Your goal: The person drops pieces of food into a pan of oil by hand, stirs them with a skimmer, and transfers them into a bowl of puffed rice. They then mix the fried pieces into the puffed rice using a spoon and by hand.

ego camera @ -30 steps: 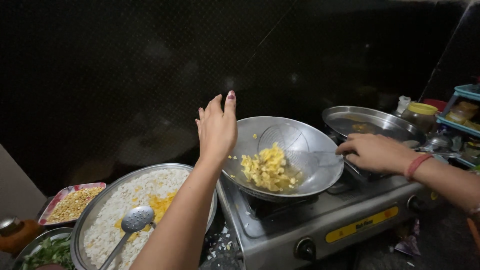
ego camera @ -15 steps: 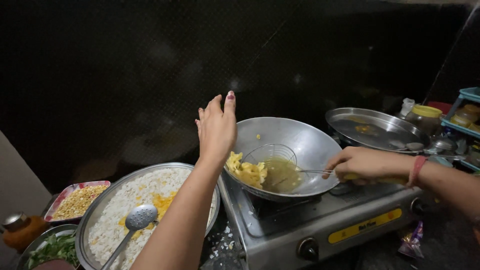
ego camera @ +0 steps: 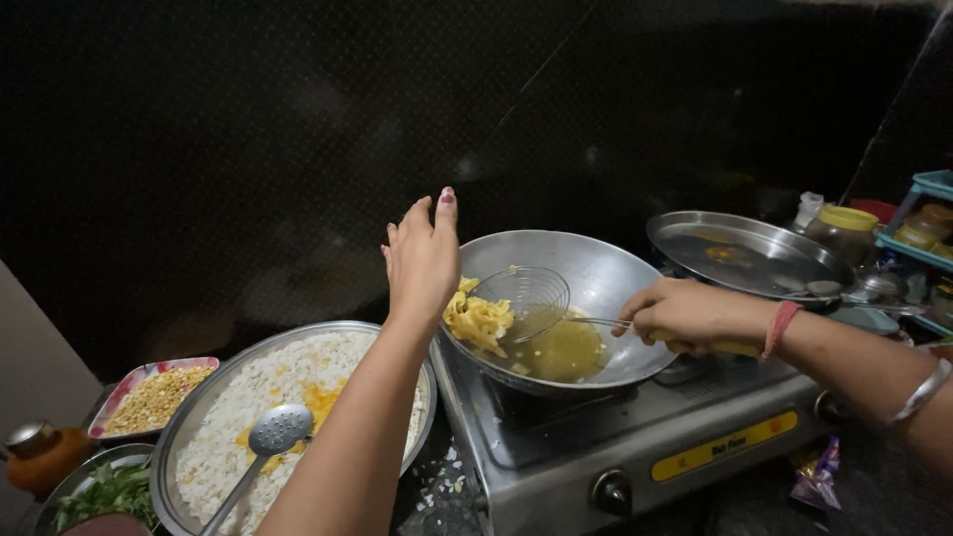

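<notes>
The right hand (ego camera: 685, 316) is closed around the handle of a wire skimmer (ego camera: 524, 298) whose basket lifts yellow fried pieces (ego camera: 478, 321) at the left side of the steel wok (ego camera: 596, 273) on the stove (ego camera: 635, 447) — the handle itself is mostly hidden under the fingers, and the oil (ego camera: 568, 349) pooled below is murky. The left hand (ego camera: 422, 256) is raised, flat and open with nothing in it, just beside the wok's left rim. The stove front bears a long yellow label strip (ego camera: 723, 447), its print too small to read, while a crumpled purple packet (ego camera: 816, 469) lies low at right in shadow — and the green leaves (ego camera: 104, 491) and the tray of puffed rice (ego camera: 248, 417) are cut off by the bottom edge.
</notes>
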